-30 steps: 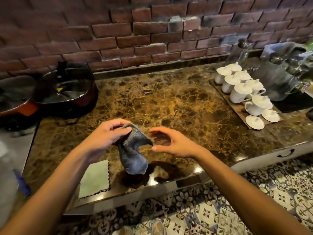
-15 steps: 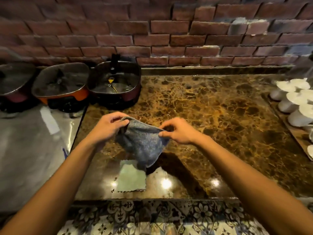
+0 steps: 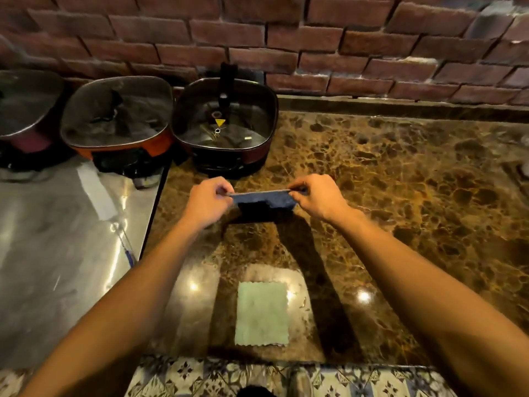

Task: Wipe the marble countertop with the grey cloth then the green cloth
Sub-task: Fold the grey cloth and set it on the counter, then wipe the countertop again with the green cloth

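The grey cloth (image 3: pixel 264 198) is stretched taut between both hands, just above the brown marble countertop (image 3: pixel 400 196). My left hand (image 3: pixel 208 202) pinches its left corner and my right hand (image 3: pixel 319 197) pinches its right corner. The cloth hangs a short way down, casting a dark shadow on the marble beneath. The green cloth (image 3: pixel 262 313) lies flat and square near the counter's front edge, between my forearms, touched by neither hand.
Three lidded electric pans line the brick wall: a dark one (image 3: pixel 224 124) on the marble's back left, an orange one (image 3: pixel 114 121) and another (image 3: pixel 23 110) over a steel surface (image 3: pixel 57 239). Patterned floor tiles (image 3: pixel 229 376) show below the counter's edge.
The left hand alone held the bunched grey cloth; the right hand then took its other corner. Both hands have moved forward and pulled it out flat. My view has shifted left and down.
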{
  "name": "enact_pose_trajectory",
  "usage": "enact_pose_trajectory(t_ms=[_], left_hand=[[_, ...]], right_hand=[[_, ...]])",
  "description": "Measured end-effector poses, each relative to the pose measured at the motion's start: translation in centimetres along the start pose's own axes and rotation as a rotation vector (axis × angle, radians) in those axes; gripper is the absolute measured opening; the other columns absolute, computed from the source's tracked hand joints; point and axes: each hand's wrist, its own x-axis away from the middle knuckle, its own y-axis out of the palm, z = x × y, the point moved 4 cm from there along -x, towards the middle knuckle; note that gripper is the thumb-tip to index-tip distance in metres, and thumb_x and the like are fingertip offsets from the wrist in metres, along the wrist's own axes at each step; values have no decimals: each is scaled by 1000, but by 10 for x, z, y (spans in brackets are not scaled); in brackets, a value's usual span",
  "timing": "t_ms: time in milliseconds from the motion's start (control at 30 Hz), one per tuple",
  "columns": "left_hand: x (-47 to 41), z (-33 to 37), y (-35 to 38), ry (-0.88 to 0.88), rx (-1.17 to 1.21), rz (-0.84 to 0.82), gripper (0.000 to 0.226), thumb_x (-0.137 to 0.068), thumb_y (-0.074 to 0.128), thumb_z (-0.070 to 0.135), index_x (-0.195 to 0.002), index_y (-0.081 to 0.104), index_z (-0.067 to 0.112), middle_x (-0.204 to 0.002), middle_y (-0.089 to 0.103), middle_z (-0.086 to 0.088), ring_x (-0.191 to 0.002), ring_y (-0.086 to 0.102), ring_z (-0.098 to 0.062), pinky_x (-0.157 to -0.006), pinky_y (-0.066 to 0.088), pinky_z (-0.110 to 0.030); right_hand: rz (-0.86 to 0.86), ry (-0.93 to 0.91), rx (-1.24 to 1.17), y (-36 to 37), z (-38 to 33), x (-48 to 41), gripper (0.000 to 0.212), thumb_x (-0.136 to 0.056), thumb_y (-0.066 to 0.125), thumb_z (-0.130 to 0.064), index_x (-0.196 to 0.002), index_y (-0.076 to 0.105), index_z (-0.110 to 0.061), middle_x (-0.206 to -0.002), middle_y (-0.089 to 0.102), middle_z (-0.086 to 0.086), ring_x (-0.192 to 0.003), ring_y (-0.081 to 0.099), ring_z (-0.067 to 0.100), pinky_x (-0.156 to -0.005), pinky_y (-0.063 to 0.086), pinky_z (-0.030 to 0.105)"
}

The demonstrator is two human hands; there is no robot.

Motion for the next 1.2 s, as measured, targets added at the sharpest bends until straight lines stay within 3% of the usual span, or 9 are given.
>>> enact_pose_trajectory(t_ms=[133,267,400,567,767,900,1067,1200], left_hand=[[23,-38,33,107,-190,-116,19,-82,68,-1,-83,66,18,-81,71,-2,-80,68,-24,-73,54,-35],[46,-77,63,118,-345,-253,28,-83,69,4,-79,56,28,-83,63,5,-89,66,-25,-74,47,-34],[62,-95,78,175,-437,-299,19,-84,69,8,-87,63,26,-100,70,0,-100,64,-27,-86,48,-39],[76,-107,90,222,-538,-286,23,-86,66,10,-105,73,21,-125,63,2,-117,56,-25,-99,45,-45],[93,-107,94,220,-570,-276,39,-89,62,15,-127,68,19,-143,53,0,-134,44,-26,-108,38,-50],[105,-106,91,230,-546,-241,45,-86,63,11,-130,66,17,-143,55,-3,-133,46,-28,-105,40,-50],[114,-106,91,239,-467,-201,42,-84,68,8,-125,69,14,-132,64,-6,-124,56,-32,-101,46,-53],[119,-89,95,272,-439,-178,35,-87,67,8,-122,70,10,-128,65,-9,-120,57,-33,-100,47,-50]], right_hand=[[-159,2,76,41,11,29,28,-95,70,-19,-123,76,-19,-120,76,7,-110,70,27,-99,51,35],[-289,42,103,89,21,60,29,-95,67,-21,-123,76,-25,-118,77,3,-106,71,26,-96,56,39],[-350,68,110,123,28,83,28,-95,64,-23,-120,76,-28,-116,77,3,-106,70,29,-91,58,43],[-271,29,106,139,26,106,25,-94,66,-16,-117,76,-14,-117,70,11,-110,63,34,-93,53,43],[-160,50,107,160,14,134,32,-95,64,-32,-120,70,-14,-117,63,9,-108,58,36,-90,51,48],[-308,65,145,178,-5,144,49,-97,64,-43,-135,59,-12,-128,57,11,-119,52,33,-100,42,42],[-384,140,173,174,-8,140,39,-97,66,-40,-129,64,-17,-130,52,12,-125,46,33,-102,38,40],[-469,107,77,133,6,138,27,-89,78,-31,-104,68,-11,-106,66,10,-98,62,27,-81,50,31]])
